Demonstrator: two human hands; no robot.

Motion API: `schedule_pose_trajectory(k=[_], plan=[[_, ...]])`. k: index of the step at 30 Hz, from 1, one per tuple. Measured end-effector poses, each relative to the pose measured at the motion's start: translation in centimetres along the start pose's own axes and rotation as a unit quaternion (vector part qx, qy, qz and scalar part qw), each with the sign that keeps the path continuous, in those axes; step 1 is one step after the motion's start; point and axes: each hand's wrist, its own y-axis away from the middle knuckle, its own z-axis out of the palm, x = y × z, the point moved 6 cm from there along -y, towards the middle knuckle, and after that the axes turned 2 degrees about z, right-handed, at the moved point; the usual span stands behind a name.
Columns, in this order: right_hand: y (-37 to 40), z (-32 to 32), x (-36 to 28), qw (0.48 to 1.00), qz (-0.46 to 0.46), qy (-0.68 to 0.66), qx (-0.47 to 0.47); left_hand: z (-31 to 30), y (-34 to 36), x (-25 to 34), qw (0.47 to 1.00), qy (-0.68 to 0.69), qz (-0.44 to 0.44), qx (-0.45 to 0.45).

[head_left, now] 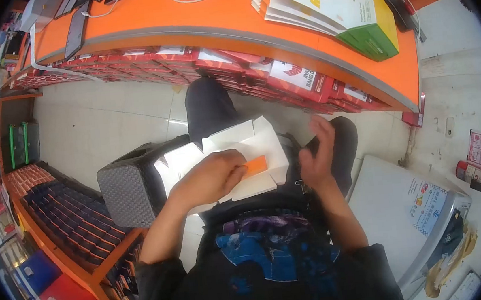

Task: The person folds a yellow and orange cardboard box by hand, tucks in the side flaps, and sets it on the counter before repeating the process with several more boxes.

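An open white cardboard box (272, 152), flaps spread, rests on my lap between my knees. My left hand (214, 174) reaches over its near left side, fingers curled and closed at the edge of a flat orange piece (256, 166) that looks like a card or small packet. The palm hides part of that piece and some of the box interior. To the right of the box, my right hand (318, 155) is raised with its fingers apart and holds nothing.
An orange counter (181, 14) curves ahead, bearing a green-yellow-white carton (349, 15) and a phone (75, 31). Red boxes (297, 78) are stacked beneath it. A black woven box (128, 187) stands left, beside shelves of dark packs (67, 216). A white appliance (391, 210) is right.
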Motion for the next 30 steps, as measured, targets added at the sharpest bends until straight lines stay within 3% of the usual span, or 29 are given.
schedule_pose_trajectory(k=[3, 5, 6, 8, 9, 10, 11, 12, 14, 18, 21, 25, 30], plan=[[1.3, 0.6, -2.8, 0.998, -0.044, -0.052, 0.018, -2.5, 1.1, 1.6, 0.996, 0.078, -0.052, -0.007], [1.2, 1.0, -4.3, 0.981, -0.073, -0.144, 0.108, -3.3, 2.3, 1.8, 0.966, 0.227, -0.084, 0.089], [1.0, 1.3, -4.7, 0.98, -0.075, -0.146, 0.11, -3.1, 2.7, 2.1, 0.967, 0.224, -0.084, 0.09], [0.8, 1.1, -6.3, 0.966, -0.141, -0.163, 0.14, -3.6, 3.5, 2.8, 0.936, 0.292, -0.046, 0.19], [-0.6, 0.7, -8.9, 0.974, -0.182, -0.099, 0.088, -3.2, 3.6, 3.6, 0.937, 0.288, -0.045, 0.193], [-1.9, 0.3, -10.8, 0.973, -0.186, -0.1, 0.092, -3.4, 3.6, 4.5, 0.894, 0.356, -0.023, 0.271], [-3.0, 1.0, -13.0, 0.972, -0.212, -0.096, 0.03, -3.6, 3.8, 5.1, 0.839, 0.421, 0.001, 0.345], [-3.6, 1.9, -14.6, 0.967, -0.237, -0.091, -0.031, -3.4, 3.6, 5.6, 0.841, 0.417, 0.005, 0.345], [-4.8, 1.6, -15.2, 0.962, -0.232, -0.145, -0.001, -4.1, 3.7, 6.4, 0.826, 0.381, 0.039, 0.414], [-6.1, 0.7, -15.2, 0.961, -0.266, -0.063, -0.026, -4.9, 3.9, 6.7, 0.754, 0.439, 0.06, 0.484], [-6.4, 0.0, -15.6, 0.944, -0.328, 0.023, -0.012, -4.3, 4.2, 6.0, 0.75, 0.445, 0.068, 0.485], [-6.1, -0.1, -16.3, 0.945, -0.324, 0.035, -0.001, -3.5, 3.2, 6.5, 0.731, 0.49, 0.11, 0.463], [-7.1, -0.9, -16.3, 0.97, -0.218, -0.111, -0.016, -2.9, 2.8, 7.5, 0.764, 0.421, 0.073, 0.483]])
